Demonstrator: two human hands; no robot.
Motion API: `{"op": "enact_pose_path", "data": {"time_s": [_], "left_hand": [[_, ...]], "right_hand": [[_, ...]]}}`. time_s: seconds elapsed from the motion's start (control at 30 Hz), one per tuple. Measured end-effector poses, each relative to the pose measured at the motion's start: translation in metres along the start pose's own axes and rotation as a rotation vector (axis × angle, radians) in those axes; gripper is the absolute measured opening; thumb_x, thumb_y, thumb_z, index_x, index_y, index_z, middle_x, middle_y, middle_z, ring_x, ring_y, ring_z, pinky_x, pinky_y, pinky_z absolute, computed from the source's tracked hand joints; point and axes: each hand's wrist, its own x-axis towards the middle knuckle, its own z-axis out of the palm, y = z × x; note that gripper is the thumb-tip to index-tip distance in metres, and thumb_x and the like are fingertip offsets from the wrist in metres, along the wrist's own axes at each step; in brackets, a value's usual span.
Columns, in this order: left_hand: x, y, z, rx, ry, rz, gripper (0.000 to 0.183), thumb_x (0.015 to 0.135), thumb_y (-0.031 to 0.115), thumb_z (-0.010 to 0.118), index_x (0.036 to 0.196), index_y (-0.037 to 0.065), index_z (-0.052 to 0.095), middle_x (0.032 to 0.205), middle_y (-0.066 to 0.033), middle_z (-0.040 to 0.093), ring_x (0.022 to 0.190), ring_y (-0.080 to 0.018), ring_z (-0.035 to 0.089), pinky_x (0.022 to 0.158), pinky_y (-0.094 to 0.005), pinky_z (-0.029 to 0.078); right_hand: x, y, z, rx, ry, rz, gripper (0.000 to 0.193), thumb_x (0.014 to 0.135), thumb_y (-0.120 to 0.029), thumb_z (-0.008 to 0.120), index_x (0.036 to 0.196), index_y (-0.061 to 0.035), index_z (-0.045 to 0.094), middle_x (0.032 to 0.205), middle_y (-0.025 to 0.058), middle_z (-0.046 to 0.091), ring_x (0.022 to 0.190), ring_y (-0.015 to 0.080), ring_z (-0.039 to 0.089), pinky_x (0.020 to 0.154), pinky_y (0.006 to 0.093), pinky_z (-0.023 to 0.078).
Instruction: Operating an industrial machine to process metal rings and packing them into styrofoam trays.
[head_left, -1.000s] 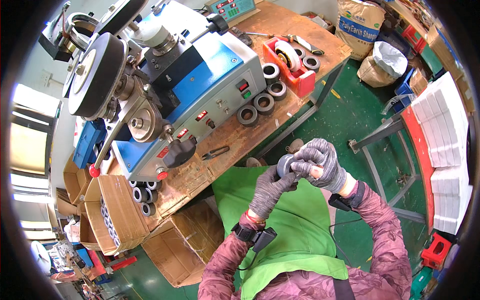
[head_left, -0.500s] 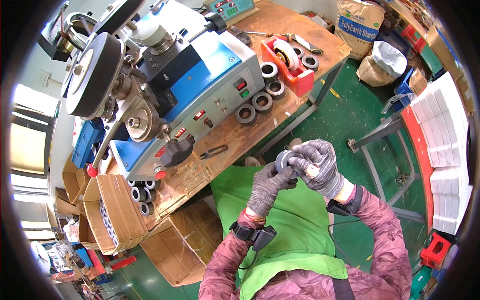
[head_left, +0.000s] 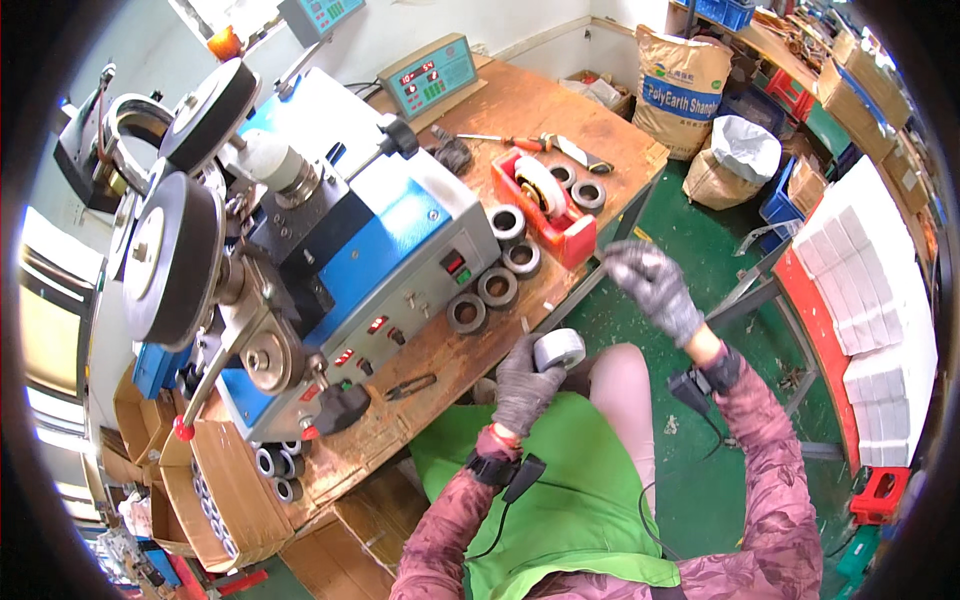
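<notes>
My left hand, in a grey knit glove, is closed around a grey ring-shaped roll with a pale outer face, above my green apron. Apart from it, my gloved right hand is raised beside the red tape dispenser at the bench edge. Its fingers are bent toward the dispenser, but blur hides whether anything is between them. A white tape roll sits in the dispenser. Several dark rings stand on the bench beside it.
A blue and white machine with black wheels fills the left of the wooden bench. Pliers and a knife lie on the bench. An open carton of rings stands lower left; white stacks are at right.
My right hand has left the roll and moved up toward the tape dispenser. My left hand keeps the roll, now turned with its pale face showing. The view has shifted.
</notes>
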Motion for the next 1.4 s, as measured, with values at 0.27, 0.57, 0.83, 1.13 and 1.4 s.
{"op": "enact_pose_path", "data": {"time_s": [0.27, 0.57, 0.83, 1.13, 1.4], "left_hand": [[0.097, 0.003, 0.036, -0.072, -0.006, 0.255, 0.036, 0.073, 0.001, 0.064, 0.109, 0.003, 0.057, 0.094, -0.0125, 0.064, 0.086, -0.0168, 0.063, 0.077, -0.0301, 0.05], [0.11, 0.008, 0.04, -0.038, -0.097, 0.2, 0.038, 0.073, -0.002, 0.063, 0.11, 0.002, 0.056, 0.096, -0.011, 0.064, 0.087, -0.0151, 0.062, 0.077, -0.0292, 0.05], [0.095, -0.008, 0.043, -0.101, -0.097, 0.216, 0.039, 0.074, -0.003, 0.062, 0.112, -0.001, 0.055, 0.107, -0.012, 0.062, 0.099, -0.0159, 0.059, 0.086, -0.0298, 0.048], [0.063, -0.026, 0.024, -0.228, -0.165, -0.019, 0.042, 0.069, -0.003, 0.064, 0.11, 0.002, 0.055, 0.111, -0.0127, 0.061, 0.103, -0.0205, 0.058, 0.089, -0.0317, 0.045], [0.044, -0.035, 0.017, -0.205, -0.139, -0.005, 0.041, 0.074, -0.005, 0.065, 0.114, 0.0, 0.054, 0.109, -0.0098, 0.06, 0.1, -0.0167, 0.058, 0.088, -0.0303, 0.047]], "right_hand": [[0.109, 0.061, 0.022, -0.189, -0.124, 0.235, 0.048, 0.087, -0.013, 0.058, 0.128, 0.0045, 0.041, 0.106, 0.0138, 0.061, 0.094, 0.0162, 0.058, 0.088, 0.0299, 0.046], [0.11, 0.047, 0.018, 0.143, -0.021, 0.384, 0.039, 0.078, 0.001, 0.064, 0.113, 0.0011, 0.049, 0.081, 0.0031, 0.057, 0.075, 0.0083, 0.055, 0.069, 0.0238, 0.049], [0.095, 0.04, 0.013, 0.092, -0.098, 0.638, 0.046, 0.08, -0.009, 0.065, 0.118, 0.0056, 0.046, 0.079, 0.0119, 0.067, 0.07, 0.0146, 0.064, 0.066, 0.0267, 0.05], [0.084, 0.046, 0.011, 0.235, -0.135, 0.763, 0.047, 0.084, -0.03, 0.065, 0.117, 0.0014, 0.052, 0.078, 0.0037, 0.065, 0.062, 0.008, 0.058, 0.051, 0.0213, 0.043], [0.069, 0.058, 0.022, 0.297, 0.075, 0.528, 0.051, 0.077, -0.006, 0.069, 0.121, 0.003, 0.046, 0.084, 0.0047, 0.063, 0.068, 0.0071, 0.056, 0.056, 0.0209, 0.046]]}}
